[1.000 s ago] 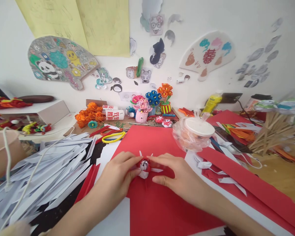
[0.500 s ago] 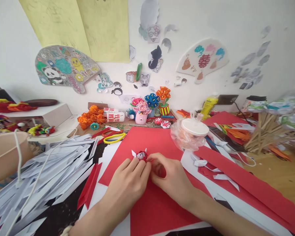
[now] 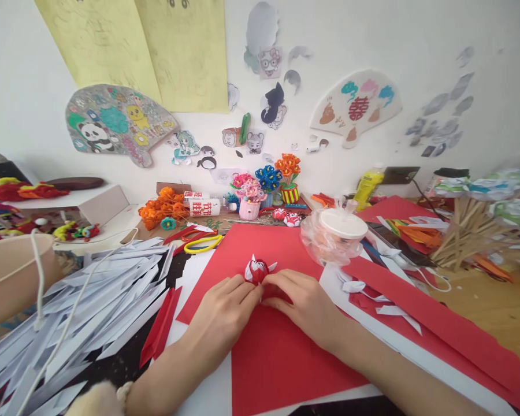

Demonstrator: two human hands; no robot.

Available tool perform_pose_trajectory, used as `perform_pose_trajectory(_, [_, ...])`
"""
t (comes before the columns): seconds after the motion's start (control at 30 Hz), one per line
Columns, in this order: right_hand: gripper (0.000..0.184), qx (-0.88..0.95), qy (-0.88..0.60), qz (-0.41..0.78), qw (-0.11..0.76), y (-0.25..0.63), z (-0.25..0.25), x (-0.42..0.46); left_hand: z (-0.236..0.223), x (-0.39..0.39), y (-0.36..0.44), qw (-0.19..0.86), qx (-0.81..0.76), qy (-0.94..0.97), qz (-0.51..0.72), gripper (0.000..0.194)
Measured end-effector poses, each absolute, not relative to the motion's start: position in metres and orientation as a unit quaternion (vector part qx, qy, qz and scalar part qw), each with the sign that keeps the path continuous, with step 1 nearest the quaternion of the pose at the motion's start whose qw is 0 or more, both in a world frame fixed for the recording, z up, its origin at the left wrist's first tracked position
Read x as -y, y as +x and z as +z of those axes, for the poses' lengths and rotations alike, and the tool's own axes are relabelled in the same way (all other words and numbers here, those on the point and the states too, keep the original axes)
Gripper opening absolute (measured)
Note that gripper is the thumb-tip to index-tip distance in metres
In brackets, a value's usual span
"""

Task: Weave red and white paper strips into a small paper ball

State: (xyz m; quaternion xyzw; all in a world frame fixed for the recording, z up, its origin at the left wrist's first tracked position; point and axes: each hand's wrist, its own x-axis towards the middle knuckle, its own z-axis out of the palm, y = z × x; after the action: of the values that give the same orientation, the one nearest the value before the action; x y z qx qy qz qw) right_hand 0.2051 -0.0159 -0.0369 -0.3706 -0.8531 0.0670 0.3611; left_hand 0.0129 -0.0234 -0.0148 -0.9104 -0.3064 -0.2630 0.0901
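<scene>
A small red and white folded paper flower (image 3: pixel 256 270) sits on a large red paper sheet (image 3: pixel 277 358) in the middle of the table. My left hand (image 3: pixel 225 315) pinches its lower left side with closed fingertips. My right hand (image 3: pixel 303 306) presses against its lower right side, fingers curled together. Both hands rest on the red sheet, meeting just under the flower.
A heap of white paper strips (image 3: pixel 91 300) lies at the left, beside red folded strips (image 3: pixel 160 329). Scissors (image 3: pixel 195 237), a bagged white-lidded tub (image 3: pixel 335 234), glue bottles (image 3: pixel 201 203), small flower pots (image 3: pixel 260 190), wooden sticks (image 3: pixel 472 231) and long red strips (image 3: pixel 433 329) surround the sheet.
My hands have drawn close together around the flower and shifted a little away from me; the flower has turned, with its white points now up.
</scene>
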Motion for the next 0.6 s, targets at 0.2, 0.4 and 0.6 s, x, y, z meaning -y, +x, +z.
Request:
perform_pose_trajectory(0.2, [0.006,0.871,-0.344,-0.025,0.35,0.2044,-0.0341,0.0154,-0.0158,0.0224,0.0144,0.087,0.297,-0.914,-0.263,0.036])
perform_pose_trajectory(0.4, [0.017,0.875,-0.319,-0.059,0.36,0.2053,-0.0326,0.0135,-0.0158,0.0222,0.0147,0.071,0.301,-0.915,-0.259,0.037])
perform_pose_trajectory(0.6, [0.019,0.884,-0.294,-0.129,0.34,0.2081,-0.03,0.012,-0.0159,0.0217,0.0147,0.069,0.291,-0.912,-0.281,0.037])
